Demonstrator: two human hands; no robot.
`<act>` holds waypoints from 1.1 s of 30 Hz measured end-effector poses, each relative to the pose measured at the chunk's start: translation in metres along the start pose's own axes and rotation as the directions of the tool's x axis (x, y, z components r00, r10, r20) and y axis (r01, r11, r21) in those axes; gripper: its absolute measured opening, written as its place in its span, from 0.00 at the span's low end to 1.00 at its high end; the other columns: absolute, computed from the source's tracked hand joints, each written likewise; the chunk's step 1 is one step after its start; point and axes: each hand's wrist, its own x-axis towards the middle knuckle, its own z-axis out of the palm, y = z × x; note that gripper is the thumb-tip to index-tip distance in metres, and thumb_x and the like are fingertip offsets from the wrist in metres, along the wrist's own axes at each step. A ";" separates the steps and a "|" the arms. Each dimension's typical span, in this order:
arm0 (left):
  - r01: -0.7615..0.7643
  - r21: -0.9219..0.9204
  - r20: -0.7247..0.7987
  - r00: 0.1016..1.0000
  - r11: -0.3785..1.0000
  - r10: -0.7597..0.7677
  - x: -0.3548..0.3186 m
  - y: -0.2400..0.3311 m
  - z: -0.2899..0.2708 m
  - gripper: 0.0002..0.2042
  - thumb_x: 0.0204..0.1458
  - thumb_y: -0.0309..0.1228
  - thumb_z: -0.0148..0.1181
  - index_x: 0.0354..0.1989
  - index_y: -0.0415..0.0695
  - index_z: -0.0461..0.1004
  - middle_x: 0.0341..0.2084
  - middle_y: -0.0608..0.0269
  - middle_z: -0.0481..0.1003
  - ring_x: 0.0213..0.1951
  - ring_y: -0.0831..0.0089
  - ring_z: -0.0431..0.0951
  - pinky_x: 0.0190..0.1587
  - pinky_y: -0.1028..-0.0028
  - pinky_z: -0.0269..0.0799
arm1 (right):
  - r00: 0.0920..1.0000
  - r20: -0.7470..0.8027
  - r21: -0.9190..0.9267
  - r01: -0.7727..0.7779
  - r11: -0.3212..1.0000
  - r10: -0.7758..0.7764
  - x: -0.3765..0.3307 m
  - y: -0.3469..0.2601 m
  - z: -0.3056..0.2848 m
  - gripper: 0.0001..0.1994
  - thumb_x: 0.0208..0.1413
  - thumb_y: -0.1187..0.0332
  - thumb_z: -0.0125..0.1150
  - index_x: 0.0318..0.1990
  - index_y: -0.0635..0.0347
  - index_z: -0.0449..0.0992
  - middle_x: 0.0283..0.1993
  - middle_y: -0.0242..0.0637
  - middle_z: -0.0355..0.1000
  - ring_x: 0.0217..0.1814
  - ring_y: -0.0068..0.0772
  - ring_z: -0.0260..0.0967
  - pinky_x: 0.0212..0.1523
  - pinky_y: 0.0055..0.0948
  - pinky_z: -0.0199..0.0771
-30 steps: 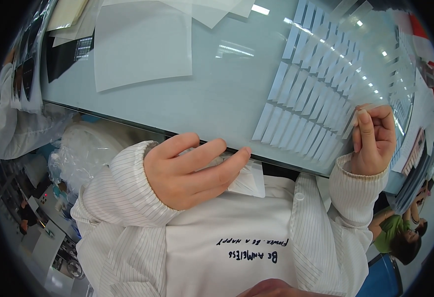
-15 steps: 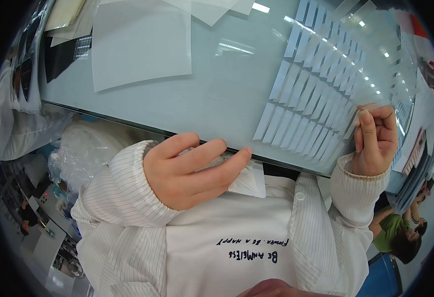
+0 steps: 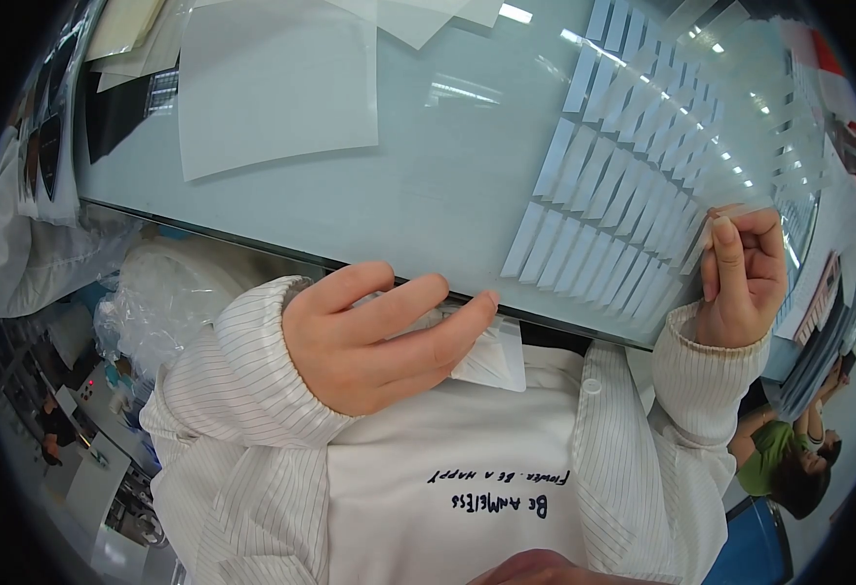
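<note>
My left hand (image 3: 374,336) is at the table's near edge, back upward, its fingers apart and loosely bent, with the thumb hidden. Just below those fingers, partly covered by them, lies a white folded packet or sheet (image 3: 496,361); I cannot tell whether the hand touches it. Farther right, my right hand (image 3: 743,273) is closed, thumb pressed against the index finger. Whatever that pinch holds is too small to make out. Beside it, rows of narrow pale strips (image 3: 594,180) lie on the glass tabletop (image 3: 447,185).
A large white sheet (image 3: 277,88) lies at the far left of the table, near yellowish sheets (image 3: 120,29). Crumpled clear plastic (image 3: 164,302) sits below the table's left edge. At the right, a person in green (image 3: 769,458) is beyond the table.
Almost nothing differs. The white packet under my left hand has shifted very slightly; both hands keep their places and shapes.
</note>
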 end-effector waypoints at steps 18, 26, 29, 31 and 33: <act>-0.006 0.017 0.016 1.000 1.000 0.006 0.001 0.001 0.000 0.08 0.42 0.27 0.68 0.33 0.50 0.81 0.49 0.72 0.80 0.39 0.70 0.75 0.33 0.77 0.64 | 1.000 -0.007 -0.021 0.009 1.000 -0.009 0.000 0.001 0.000 0.04 0.64 0.77 0.58 0.41 0.63 0.68 0.35 0.37 0.72 0.20 0.11 0.52 0.21 0.12 0.51; -0.005 0.011 -0.004 1.000 1.000 0.005 -0.001 0.001 0.003 0.07 0.40 0.26 0.66 0.30 0.47 0.80 0.48 0.70 0.79 0.41 0.71 0.74 0.35 0.75 0.65 | 1.000 -0.016 -0.039 0.008 0.999 -0.009 0.001 0.003 0.000 0.04 0.64 0.76 0.58 0.41 0.63 0.68 0.35 0.37 0.72 0.20 0.11 0.52 0.21 0.12 0.51; -0.009 0.004 -0.018 1.000 1.000 0.009 0.000 0.000 0.003 0.06 0.37 0.25 0.64 0.27 0.45 0.80 0.47 0.66 0.78 0.42 0.71 0.74 0.38 0.74 0.67 | 1.000 -0.014 -0.032 0.001 0.999 -0.001 0.001 0.003 0.000 0.05 0.64 0.76 0.58 0.41 0.63 0.68 0.35 0.37 0.72 0.20 0.10 0.52 0.21 0.12 0.51; -0.011 0.005 -0.001 1.000 1.000 0.011 0.000 0.000 0.002 0.06 0.37 0.26 0.64 0.27 0.45 0.80 0.47 0.67 0.78 0.42 0.71 0.74 0.38 0.75 0.67 | 1.000 -0.018 -0.045 -0.003 0.999 0.002 0.001 0.002 0.000 0.05 0.64 0.76 0.58 0.41 0.63 0.68 0.35 0.36 0.73 0.20 0.10 0.52 0.21 0.11 0.51; -0.011 0.012 -0.024 1.000 1.000 0.012 -0.001 0.001 0.004 0.06 0.37 0.25 0.64 0.27 0.45 0.80 0.47 0.66 0.78 0.41 0.71 0.74 0.38 0.74 0.67 | 1.000 -0.018 -0.041 -0.005 0.999 0.004 0.001 0.002 0.001 0.05 0.64 0.76 0.59 0.41 0.63 0.68 0.34 0.36 0.73 0.20 0.10 0.52 0.21 0.11 0.51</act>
